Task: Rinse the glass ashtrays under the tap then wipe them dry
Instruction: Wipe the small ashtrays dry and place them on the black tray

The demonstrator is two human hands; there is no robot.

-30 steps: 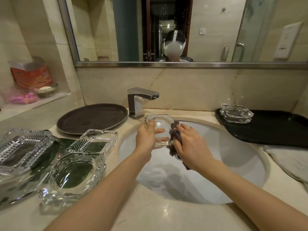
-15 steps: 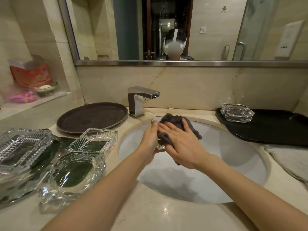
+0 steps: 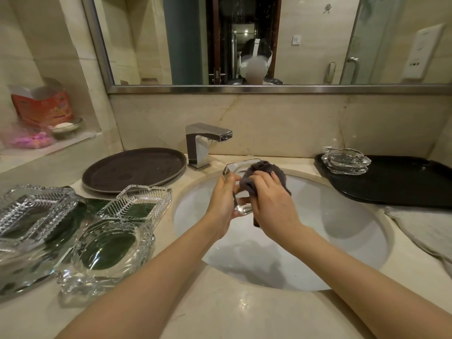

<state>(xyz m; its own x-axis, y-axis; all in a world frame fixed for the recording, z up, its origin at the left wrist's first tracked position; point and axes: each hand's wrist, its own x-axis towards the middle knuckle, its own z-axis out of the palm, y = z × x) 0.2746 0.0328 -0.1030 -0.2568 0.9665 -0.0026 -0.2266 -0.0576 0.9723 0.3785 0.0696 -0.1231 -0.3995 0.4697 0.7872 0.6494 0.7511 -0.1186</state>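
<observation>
a: what's on the surface (image 3: 220,311)?
b: round brown tray (image 3: 133,168) far left by the tap (image 3: 204,144); near left, a tray of glass ashtrays (image 3: 107,250).
a: and right?
b: black tray (image 3: 401,184) with stacked ashtrays (image 3: 346,160), and a pale cloth (image 3: 425,231) nearer. sink (image 3: 342,228) set in the middle.

A bathroom, like one in a hotel

There is a round white sink (image 3: 342,228) set in a shiny stone counter (image 3: 220,314), a silver tap (image 3: 203,143), and a big mirror (image 3: 244,40) on the wall (it shows a glass shower door (image 3: 362,40)).
</observation>
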